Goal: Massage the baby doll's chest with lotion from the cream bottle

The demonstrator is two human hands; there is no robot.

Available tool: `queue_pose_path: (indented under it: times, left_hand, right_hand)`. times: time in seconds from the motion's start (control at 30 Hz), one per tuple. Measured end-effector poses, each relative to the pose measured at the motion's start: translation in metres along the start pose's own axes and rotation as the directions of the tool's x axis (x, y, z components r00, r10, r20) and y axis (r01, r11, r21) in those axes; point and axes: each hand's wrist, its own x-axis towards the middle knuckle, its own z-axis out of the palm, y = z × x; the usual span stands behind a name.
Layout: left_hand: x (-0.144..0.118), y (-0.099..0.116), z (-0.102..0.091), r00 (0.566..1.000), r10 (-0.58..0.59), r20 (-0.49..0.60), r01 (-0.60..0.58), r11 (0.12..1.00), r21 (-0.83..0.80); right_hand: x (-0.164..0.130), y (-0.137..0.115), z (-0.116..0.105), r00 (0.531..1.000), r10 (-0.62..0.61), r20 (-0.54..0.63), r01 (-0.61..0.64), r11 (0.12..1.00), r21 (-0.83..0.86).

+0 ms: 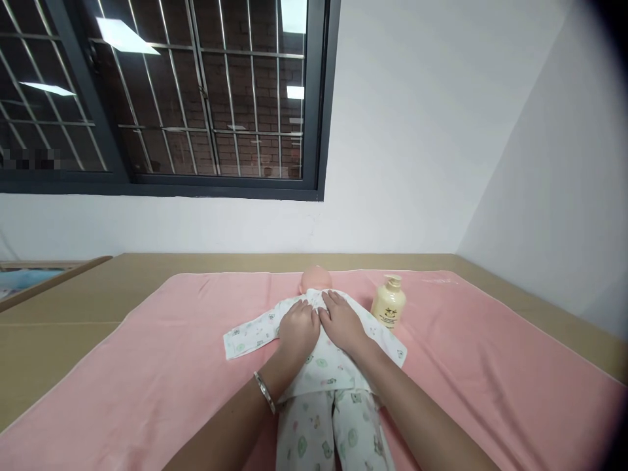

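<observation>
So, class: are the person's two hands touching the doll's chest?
Touching. The head view shows the left hand and right hand lying flat, side by side, on the doll, pressed onto its printed top with no gap visible.

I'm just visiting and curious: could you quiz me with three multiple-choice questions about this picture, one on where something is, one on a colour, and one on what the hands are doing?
1. Where does the pump bottle stand?
A. On the pink towel, to the right of the doll
B. On the window sill
C. On the doll's legs

2. What colour is the towel under the doll?
A. Blue
B. Pink
C. Green

3. How are the person's hands placed?
A. Both raised in the air
B. One gripping the bottle
C. Both laid flat on the doll's chest

Answers:
1. A, as the bottle stands upright on the towel beside the doll's sleeve.
2. B, as pink cloth spreads across the tan surface.
3. C, as the left hand and the right hand rest side by side on the printed shirt, just below the doll's head.
</observation>
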Motion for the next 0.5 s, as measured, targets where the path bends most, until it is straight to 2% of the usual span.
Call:
queue_pose_path:
  times: [0.1,0.33,0.5]
  left_hand:
    - [0.000,-0.002,0.003,1.000,-0.026,-0.003,0.026,1.000,-0.013]
    - [0.008,-0.005,-0.001,0.989,0.001,0.150,-0.013,0.997,0.080]
    - [0.010,-0.011,0.004,0.984,-0.020,0.175,0.019,1.000,0.005]
  right_hand:
    - [-0.002,-0.001,0.000,1.000,-0.003,-0.027,0.002,1.000,-0.021]
    - [-0.013,-0.023,-0.008,0.999,0.024,-0.048,-0.034,0.979,-0.203]
    - [-0.017,-0.028,-0.009,0.998,0.004,-0.064,-0.021,0.965,-0.261]
